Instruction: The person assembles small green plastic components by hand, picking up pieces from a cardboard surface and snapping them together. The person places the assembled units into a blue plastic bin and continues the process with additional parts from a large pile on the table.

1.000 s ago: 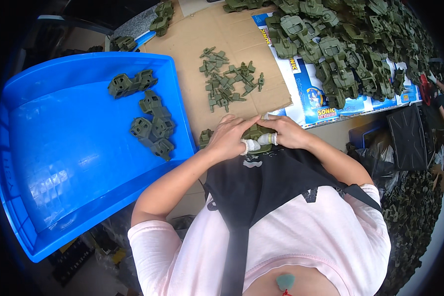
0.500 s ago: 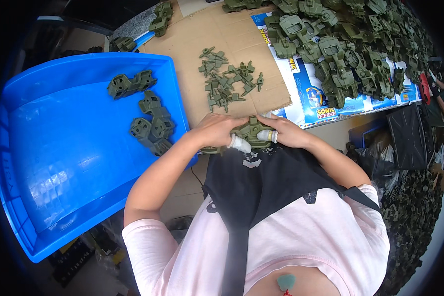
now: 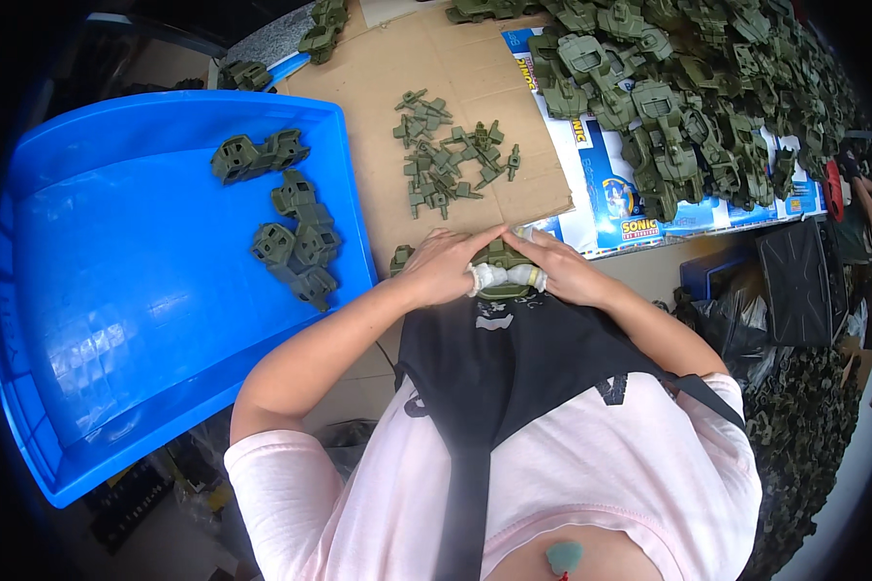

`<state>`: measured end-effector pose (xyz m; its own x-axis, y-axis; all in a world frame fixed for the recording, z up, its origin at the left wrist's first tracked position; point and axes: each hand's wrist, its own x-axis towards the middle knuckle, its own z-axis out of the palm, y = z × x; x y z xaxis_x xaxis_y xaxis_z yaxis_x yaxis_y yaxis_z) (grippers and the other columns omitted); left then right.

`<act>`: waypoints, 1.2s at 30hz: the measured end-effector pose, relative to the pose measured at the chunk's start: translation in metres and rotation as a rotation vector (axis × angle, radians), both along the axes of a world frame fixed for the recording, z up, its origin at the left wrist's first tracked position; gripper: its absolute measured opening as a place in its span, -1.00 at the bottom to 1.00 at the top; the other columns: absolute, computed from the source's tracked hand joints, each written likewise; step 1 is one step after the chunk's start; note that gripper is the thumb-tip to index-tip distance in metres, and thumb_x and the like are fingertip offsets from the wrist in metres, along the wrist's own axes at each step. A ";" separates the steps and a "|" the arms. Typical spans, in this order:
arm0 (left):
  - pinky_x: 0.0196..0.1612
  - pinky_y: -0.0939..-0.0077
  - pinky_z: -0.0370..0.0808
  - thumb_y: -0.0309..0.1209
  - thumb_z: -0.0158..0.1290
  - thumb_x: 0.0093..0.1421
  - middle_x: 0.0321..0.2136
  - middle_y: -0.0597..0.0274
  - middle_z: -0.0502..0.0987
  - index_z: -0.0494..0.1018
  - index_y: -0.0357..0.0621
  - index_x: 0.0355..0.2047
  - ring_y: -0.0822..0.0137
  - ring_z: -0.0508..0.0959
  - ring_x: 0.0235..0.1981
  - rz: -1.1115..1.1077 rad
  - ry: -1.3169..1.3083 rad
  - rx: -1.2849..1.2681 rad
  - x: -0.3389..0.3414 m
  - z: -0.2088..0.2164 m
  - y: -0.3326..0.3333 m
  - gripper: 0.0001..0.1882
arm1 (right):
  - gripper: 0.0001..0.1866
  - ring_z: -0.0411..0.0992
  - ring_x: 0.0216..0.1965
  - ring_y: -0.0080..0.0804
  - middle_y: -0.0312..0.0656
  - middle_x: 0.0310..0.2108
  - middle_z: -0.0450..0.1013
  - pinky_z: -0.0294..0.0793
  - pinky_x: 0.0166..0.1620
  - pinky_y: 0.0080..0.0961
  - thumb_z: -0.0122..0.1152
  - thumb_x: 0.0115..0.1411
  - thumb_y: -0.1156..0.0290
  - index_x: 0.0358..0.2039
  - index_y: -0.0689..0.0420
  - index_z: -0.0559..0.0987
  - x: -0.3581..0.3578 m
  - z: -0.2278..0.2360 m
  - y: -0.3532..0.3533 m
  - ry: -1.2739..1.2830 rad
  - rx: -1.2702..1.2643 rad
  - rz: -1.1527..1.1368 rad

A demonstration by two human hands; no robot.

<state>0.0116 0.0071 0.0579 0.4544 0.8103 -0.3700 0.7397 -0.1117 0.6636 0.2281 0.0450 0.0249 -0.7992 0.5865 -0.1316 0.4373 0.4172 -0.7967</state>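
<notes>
Head view: an olive-green plastic part [image 3: 499,256] was held at the near edge of the cardboard sheet [image 3: 397,77], just in front of the person's black apron [image 3: 513,358]. The left hand [image 3: 446,266] was closed over the part's left side, and the right hand [image 3: 557,269] over its right side. The fingertips of both hands met above the part, and the taped thumbs [image 3: 494,279] were pressed against its near face. A cluster of small green pieces [image 3: 446,160] was laid on the cardboard, well apart from the hands. Several finished green assemblies [image 3: 291,228] were seen inside the blue tray [image 3: 116,320] on the left. A large heap of green parts [image 3: 688,87] was spread at the upper right.
</notes>
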 end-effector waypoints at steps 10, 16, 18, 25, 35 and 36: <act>0.11 0.28 0.14 -0.35 0.03 -0.03 -0.07 -0.06 0.38 0.11 -0.04 0.16 0.01 0.36 -0.07 0.046 0.027 0.004 0.001 -0.010 -0.001 -0.31 | -0.50 0.25 0.04 0.01 0.12 -0.02 0.29 0.20 0.09 -0.34 0.15 0.04 0.29 0.01 0.17 0.37 -0.007 -0.011 0.008 -0.038 -0.373 -0.085; 0.11 0.32 0.15 -0.28 0.16 -0.09 0.04 -0.12 0.26 0.04 -0.04 0.19 0.00 0.32 -0.02 -0.076 0.205 0.058 0.001 0.026 0.012 -0.17 | -0.49 0.32 -0.04 -0.32 -0.04 -0.08 0.38 0.24 0.04 -0.49 0.20 0.03 0.35 0.01 0.21 0.37 0.001 -0.006 0.019 0.107 -0.425 -0.122; 0.16 0.33 0.09 -0.20 0.19 -0.11 0.07 -0.17 0.20 -0.03 -0.07 0.21 0.03 0.31 0.03 0.161 0.040 0.173 -0.026 0.038 0.011 -0.08 | -0.49 0.31 -0.03 -0.41 -0.10 -0.02 0.35 0.21 0.07 -0.51 0.20 0.04 0.35 0.02 0.20 0.37 0.017 -0.002 0.028 0.138 -0.438 -0.164; 0.03 0.48 0.31 -0.57 0.19 -0.08 0.04 0.17 0.28 0.10 -0.11 0.16 0.34 0.37 -0.03 0.606 -0.505 -0.159 -0.035 -0.007 -0.042 -0.22 | -0.28 0.20 0.09 -0.13 -0.03 0.07 0.22 0.14 0.12 -0.35 0.26 -0.03 0.17 0.11 0.15 0.22 0.035 0.027 0.043 -0.013 -0.009 -0.093; -0.08 0.38 0.33 -0.45 0.17 -0.09 -0.16 0.02 0.37 0.25 -0.16 0.05 0.10 0.41 -0.09 0.576 -0.413 0.077 -0.013 -0.008 -0.050 -0.37 | -0.26 0.24 0.04 -0.05 0.06 0.04 0.22 0.21 0.07 -0.26 0.21 -0.01 0.25 0.16 0.08 0.11 -0.056 0.046 0.017 -0.012 -0.022 0.268; -0.08 0.37 0.33 -0.46 0.15 -0.09 -0.16 0.02 0.37 0.25 -0.17 0.05 0.10 0.41 -0.09 0.554 -0.408 0.086 -0.010 -0.001 -0.047 -0.37 | -0.25 0.24 0.04 -0.06 0.06 0.05 0.22 0.21 0.07 -0.26 0.20 -0.01 0.27 0.17 0.08 0.10 -0.048 0.047 0.027 0.065 -0.114 0.290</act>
